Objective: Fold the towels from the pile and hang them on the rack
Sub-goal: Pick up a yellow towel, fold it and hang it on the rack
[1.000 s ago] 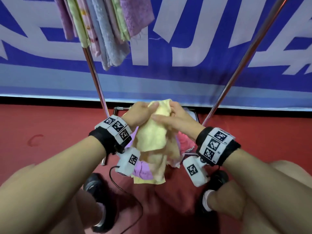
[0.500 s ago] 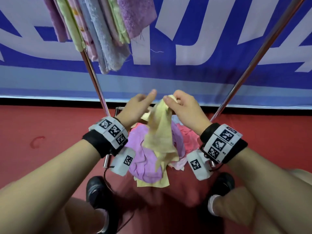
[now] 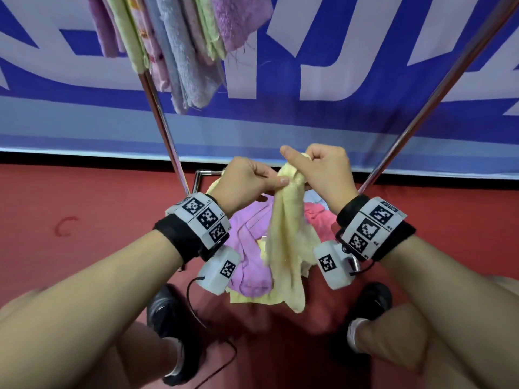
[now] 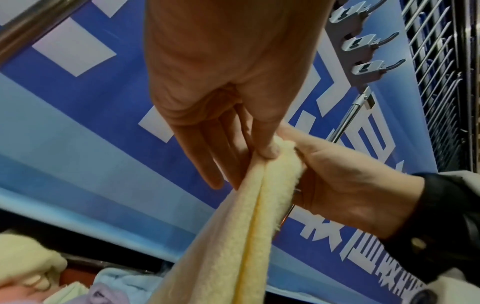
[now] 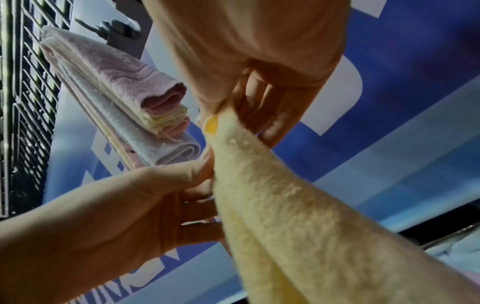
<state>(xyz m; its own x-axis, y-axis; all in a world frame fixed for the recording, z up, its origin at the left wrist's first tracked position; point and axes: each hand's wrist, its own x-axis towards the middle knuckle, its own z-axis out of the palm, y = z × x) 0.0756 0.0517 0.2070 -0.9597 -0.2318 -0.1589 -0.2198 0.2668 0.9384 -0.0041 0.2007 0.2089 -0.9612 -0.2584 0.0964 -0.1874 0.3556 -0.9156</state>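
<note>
The right hand [image 3: 323, 175] is seen closed round the top end of a pale yellow towel [image 3: 286, 248], thumb raised. The left hand [image 3: 247, 183] is set just beside it, the same end pinched between thumb and fingers [image 4: 267, 148]. The towel is bunched lengthwise and hangs below both hands, over the pile [image 3: 252, 248] of purple, pink and yellow towels on the red floor [image 3: 84, 214]. Whether its lower end touches the pile cannot be determined. Folded towels [image 3: 179, 46] are draped on the rack [image 3: 163, 119] above left

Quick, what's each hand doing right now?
Left hand: pinching the yellow towel.
Right hand: gripping the same towel's top.
</note>
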